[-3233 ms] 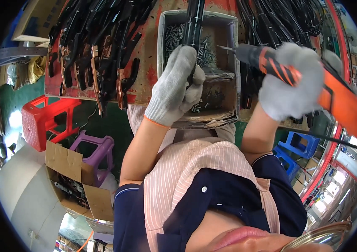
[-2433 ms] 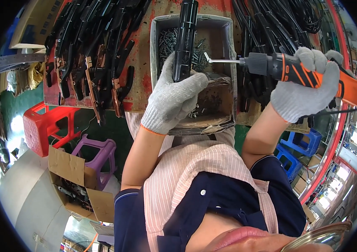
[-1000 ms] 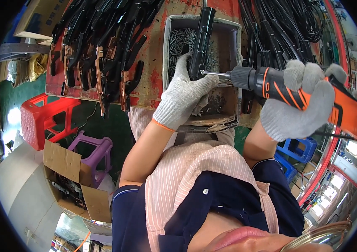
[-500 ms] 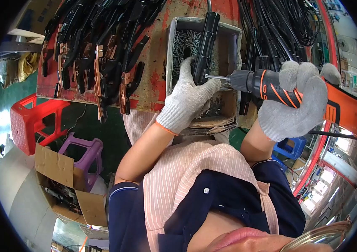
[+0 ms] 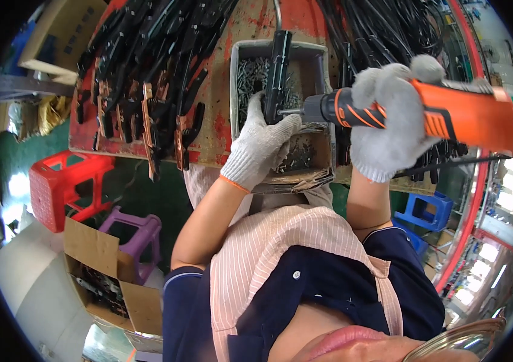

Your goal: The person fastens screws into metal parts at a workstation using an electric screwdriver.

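Observation:
My left hand [image 5: 259, 146], in a white knit glove, is closed round the lower end of a black tubular handle [image 5: 278, 69] with a cable at its far end. The handle stands nearly upright in view, over an open cardboard box [image 5: 330, 142]. In my gloved right hand [image 5: 389, 123] is an orange and black electric screwdriver [image 5: 464, 114], its fingers wrapped round the body. The screwdriver's bit [image 5: 291, 111] points left and meets the handle's side near my left thumb. Many small screws [image 5: 249, 78] lie in the box behind my left hand.
Black clamps with copper-coloured jaws [image 5: 147, 114] hang over the red bench's front edge at left. Black cables [image 5: 383, 36] are heaped at right. A red stool [image 5: 48, 193], a purple stool [image 5: 138, 226] and an open carton [image 5: 93, 244] stand lower left; blue stools [image 5: 428, 208] stand right.
The view has shifted slightly. My right hand has swung the screwdriver more level, its rear end higher in view. My left hand still grips the handle, with the bit still at its side.

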A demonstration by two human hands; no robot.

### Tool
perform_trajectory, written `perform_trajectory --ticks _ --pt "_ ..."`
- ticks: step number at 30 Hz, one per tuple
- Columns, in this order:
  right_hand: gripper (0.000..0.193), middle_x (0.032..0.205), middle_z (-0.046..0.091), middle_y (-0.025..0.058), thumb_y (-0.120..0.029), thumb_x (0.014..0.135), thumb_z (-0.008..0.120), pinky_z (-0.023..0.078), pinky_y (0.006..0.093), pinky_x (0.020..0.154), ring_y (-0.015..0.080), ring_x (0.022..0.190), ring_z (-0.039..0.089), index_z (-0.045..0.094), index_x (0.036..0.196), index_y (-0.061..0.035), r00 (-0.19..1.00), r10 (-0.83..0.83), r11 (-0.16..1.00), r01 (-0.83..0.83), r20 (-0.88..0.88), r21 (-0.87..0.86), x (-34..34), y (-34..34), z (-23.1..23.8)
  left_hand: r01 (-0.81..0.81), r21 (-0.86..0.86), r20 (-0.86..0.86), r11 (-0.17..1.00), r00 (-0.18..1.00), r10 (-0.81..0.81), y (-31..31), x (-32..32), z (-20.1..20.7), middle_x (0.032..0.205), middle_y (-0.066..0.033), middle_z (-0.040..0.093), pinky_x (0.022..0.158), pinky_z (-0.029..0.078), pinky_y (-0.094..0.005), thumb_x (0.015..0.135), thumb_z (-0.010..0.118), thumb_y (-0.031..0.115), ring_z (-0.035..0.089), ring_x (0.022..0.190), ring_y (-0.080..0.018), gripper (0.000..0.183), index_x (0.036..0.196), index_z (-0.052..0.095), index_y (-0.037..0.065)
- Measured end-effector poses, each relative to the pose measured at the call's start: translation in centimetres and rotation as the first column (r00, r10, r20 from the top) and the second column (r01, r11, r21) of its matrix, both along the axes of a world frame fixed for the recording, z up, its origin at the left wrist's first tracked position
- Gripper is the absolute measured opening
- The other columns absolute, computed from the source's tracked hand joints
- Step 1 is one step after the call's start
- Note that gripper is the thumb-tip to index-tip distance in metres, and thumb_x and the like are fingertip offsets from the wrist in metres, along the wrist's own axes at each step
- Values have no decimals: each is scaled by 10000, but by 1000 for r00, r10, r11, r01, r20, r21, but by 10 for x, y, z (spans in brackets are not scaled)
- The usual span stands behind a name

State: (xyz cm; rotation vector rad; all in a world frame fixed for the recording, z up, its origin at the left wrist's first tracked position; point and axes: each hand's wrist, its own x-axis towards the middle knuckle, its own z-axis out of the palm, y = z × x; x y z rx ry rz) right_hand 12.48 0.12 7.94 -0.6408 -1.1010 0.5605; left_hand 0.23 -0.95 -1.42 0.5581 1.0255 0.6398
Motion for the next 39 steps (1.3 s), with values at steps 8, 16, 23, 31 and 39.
perform_trajectory --ticks 8,16,23,31,39 --pt "725 1004 565 101 104 811 598 493 341 521 159 574 543 331 1383 -254 951 -38 997 15 -307 -76 39 -33 -11 10 29 -27 1000 1000 -9 -13 3 9 854 -18 541 408 404 -239 867 682 158 508 523 -89 686 1395 245 182" --pt "442 774 437 5 -14 894 539 373 233 543 77 597 380 411 1288 -167 861 -218 937 317 -460 149 134 -101 12 98 231 108 968 986 -126 4 79 70 816 -25 513 373 366 -252 838 684 86 497 488 -102 835 1449 120 161" --pt "349 842 418 58 -201 945 530 414 250 676 161 728 408 411 1197 8 933 -324 929 345 -157 133 203 -148 27 408 127 111 904 900 -422 17 178 82 825 -93 572 384 475 -290 855 676 188 581 503 -167 948 1463 -46 100" --pt "656 1226 473 149 -264 877 652 389 254 519 148 732 415 322 1377 4 973 -84 974 35 -214 -224 138 -90 29 441 638 -303 631 897 -320 23 91 53 934 -76 633 662 525 -253 894 679 205 608 766 -103 713 1456 278 29" --pt "890 1109 545 164 -147 799 746 550 372 733 251 947 609 198 1491 -31 866 247 866 5 436 -501 43 9 -64 399 709 -702 581 474 531 -7 -48 28 815 -103 651 625 520 -360 882 669 263 642 687 -257 289 1123 640 107"
